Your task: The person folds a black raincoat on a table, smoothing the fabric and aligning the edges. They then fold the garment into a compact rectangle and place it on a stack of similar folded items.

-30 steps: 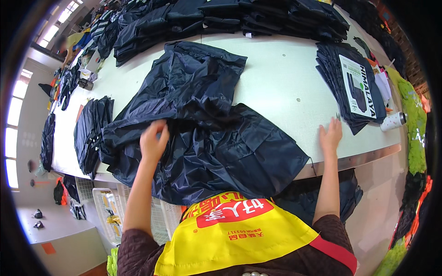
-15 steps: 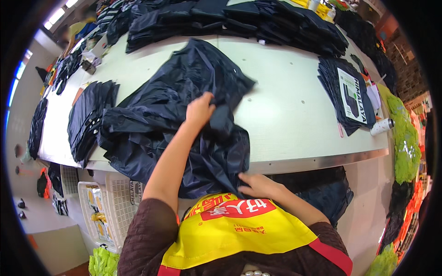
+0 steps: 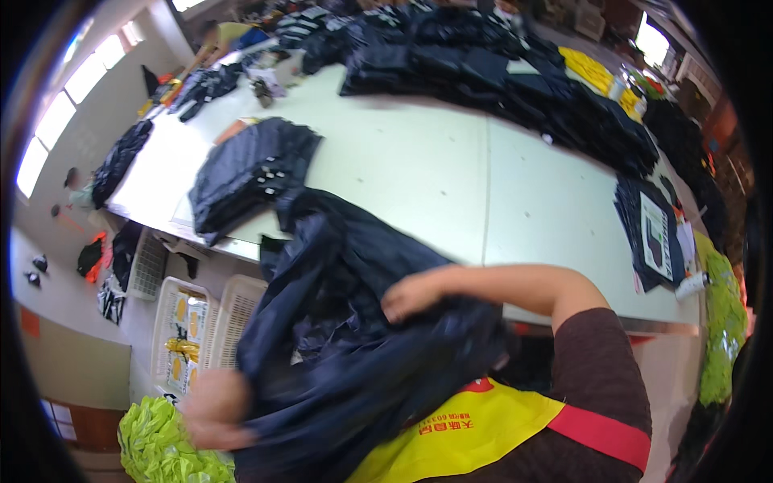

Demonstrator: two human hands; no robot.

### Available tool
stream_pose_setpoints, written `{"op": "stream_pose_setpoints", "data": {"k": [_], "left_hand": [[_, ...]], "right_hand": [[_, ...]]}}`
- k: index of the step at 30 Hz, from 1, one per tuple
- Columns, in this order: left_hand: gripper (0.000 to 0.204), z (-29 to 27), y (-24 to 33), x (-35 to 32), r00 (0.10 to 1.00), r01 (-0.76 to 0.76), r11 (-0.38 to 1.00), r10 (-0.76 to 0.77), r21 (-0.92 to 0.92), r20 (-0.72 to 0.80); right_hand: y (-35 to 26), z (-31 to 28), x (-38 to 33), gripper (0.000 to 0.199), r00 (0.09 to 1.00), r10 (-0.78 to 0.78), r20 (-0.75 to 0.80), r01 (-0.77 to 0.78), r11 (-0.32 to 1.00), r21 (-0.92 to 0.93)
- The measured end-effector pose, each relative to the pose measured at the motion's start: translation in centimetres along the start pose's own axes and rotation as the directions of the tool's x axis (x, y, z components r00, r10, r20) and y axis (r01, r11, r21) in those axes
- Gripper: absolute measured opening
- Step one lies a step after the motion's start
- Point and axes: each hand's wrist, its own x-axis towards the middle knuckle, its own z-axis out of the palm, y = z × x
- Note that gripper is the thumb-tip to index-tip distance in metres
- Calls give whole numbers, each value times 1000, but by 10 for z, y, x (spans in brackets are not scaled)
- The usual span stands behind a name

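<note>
Hands (image 3: 415, 296) closed on dark garment (image 3: 354, 354)

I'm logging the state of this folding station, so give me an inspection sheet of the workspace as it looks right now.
Surface: pale table, bare in the middle, a seam running across it.
Job's things: dark garment, bunched and lifted off the near table edge toward the person.
Clutter: folded dark stack at the left edge; dark garment piles along the far side; flat dark packs at right.
Hands: right hand grips the garment from above; left hand, blurred, holds its lower edge.
Cables: nothing seen.
Surroundings: white baskets below the table; bright green fabric at lower left.
</note>
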Motion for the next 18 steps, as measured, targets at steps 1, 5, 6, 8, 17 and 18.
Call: {"op": "stream_pose_setpoints", "data": {"k": [1, 5, 6, 8, 17, 18], "left_hand": [[23, -15, 16, 0, 997, -53, 998, 54, 17, -60], [26, -37, 99, -2, 909, 38, 857, 184, 514, -374], [27, -40, 106, -11, 861, 101, 789, 236, 606, -450], [28, -39, 122, -32, 765, 299, 604, 311, 739, -564], [37, -48, 101, -63, 663, 704, -40, 392, 709, -637], [38, -61, 81, -55, 697, 683, -80, 369, 726, -615]], "right_hand": [[14, 30, -3, 58, 991, 137, -11, -134, 948, -290], [-26, 51, -30, 71, 896, 193, 399, -326, 898, 297], [-35, 60, -55, 67, 890, 253, 379, -420, 779, 466], [-51, 70, -108, 58, 939, 197, 282, -334, 714, 616], [-169, 56, -297, 33, 880, 402, -255, -313, 892, 327], [-171, 53, -328, 35, 800, 460, -385, -358, 881, 309]]}}
